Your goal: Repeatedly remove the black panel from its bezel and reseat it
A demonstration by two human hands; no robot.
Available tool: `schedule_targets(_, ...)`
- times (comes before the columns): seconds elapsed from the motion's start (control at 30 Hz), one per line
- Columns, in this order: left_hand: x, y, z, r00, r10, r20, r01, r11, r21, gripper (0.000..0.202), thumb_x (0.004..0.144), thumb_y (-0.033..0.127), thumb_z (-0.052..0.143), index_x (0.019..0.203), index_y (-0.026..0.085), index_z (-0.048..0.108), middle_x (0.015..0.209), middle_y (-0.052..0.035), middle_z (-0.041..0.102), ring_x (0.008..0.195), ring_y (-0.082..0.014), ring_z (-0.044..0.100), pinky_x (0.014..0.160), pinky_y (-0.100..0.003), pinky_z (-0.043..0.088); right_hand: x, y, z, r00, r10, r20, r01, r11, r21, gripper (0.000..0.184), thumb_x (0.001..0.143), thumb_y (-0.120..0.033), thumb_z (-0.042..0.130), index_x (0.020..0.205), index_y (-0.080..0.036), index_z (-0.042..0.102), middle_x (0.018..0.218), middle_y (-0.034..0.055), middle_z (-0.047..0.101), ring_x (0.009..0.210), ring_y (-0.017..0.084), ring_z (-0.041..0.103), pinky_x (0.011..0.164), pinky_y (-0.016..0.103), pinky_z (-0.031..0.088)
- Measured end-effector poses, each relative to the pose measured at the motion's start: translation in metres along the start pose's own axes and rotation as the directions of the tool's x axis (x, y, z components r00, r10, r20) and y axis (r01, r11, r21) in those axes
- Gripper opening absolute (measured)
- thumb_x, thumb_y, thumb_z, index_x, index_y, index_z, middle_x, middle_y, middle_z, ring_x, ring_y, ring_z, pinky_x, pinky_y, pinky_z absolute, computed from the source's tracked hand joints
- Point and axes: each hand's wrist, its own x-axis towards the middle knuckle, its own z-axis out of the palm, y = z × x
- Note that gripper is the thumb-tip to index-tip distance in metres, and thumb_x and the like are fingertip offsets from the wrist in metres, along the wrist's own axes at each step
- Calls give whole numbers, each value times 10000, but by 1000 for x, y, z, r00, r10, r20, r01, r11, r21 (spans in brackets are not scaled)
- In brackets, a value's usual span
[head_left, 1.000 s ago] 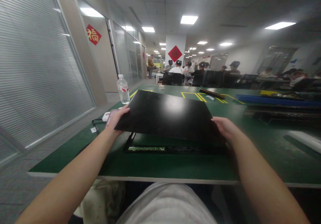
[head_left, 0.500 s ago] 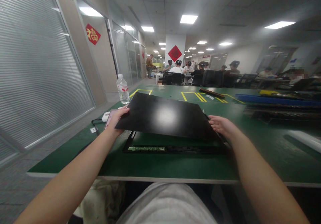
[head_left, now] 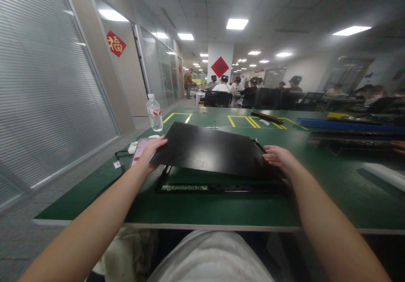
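A thin, glossy black panel (head_left: 209, 149), resembling a display screen, is tilted above a black rectangular frame (head_left: 247, 188) lying on the green table. My left hand (head_left: 153, 153) grips the panel's left edge, thumb on top, and that side is raised off the frame. At the panel's lower right edge is my right hand (head_left: 280, 157), fingers curled around the edge; the frame's right side runs close by, and the fingers' undersides are hidden. A green circuit strip (head_left: 185, 187) shows along the frame's near side.
A water bottle (head_left: 154, 112) and a phone (head_left: 142, 147) with a cable stand or lie at left. Toward the back are a dark bar (head_left: 267, 117) and yellow tape marks. A blue strip (head_left: 344, 124) and a white bar (head_left: 384, 176) lie right, with another person's hand (head_left: 398, 146) at the edge.
The panel's raised left side has come down slightly and shifted a little right with my left hand. My right hand stays at the right edge. Another person's hand has appeared at far right.
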Motion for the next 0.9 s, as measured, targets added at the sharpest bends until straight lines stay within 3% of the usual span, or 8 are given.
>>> schedule_targets(0.37, -1, -8, 3, 998, -69, -15, 69, 997, 32, 367, 647, 148, 738, 1014, 136, 751, 815, -53, 782, 626, -178, 702, 530, -221, 525, 4, 0, -2, 994, -53, -94, 39, 989, -143, 223, 723, -189, 629, 936, -166, 695, 649, 61, 695, 522, 136, 574, 476, 233, 352)
schedule_targets(0.57, -3, -11, 5, 996, -90, -10, 90, 992, 90, 342, 641, 158, 763, 983, 150, 758, 823, -70, 788, 700, -231, 734, 602, -270, 564, 6, 2, -4, 989, -83, -126, 58, 980, -190, 218, 707, -192, 630, 913, -162, 698, 628, 59, 686, 494, 131, 550, 472, 240, 356)
schedule_targets(0.9, -6, -19, 8, 993, -112, 44, 106, 987, 119, 337, 673, 160, 757, 1010, 157, 746, 820, -82, 788, 737, -240, 747, 613, -274, 579, 11, 8, -8, 975, -152, -163, 108, 962, -251, 211, 725, -192, 620, 913, -159, 709, 586, 53, 669, 516, 150, 580, 519, 256, 425)
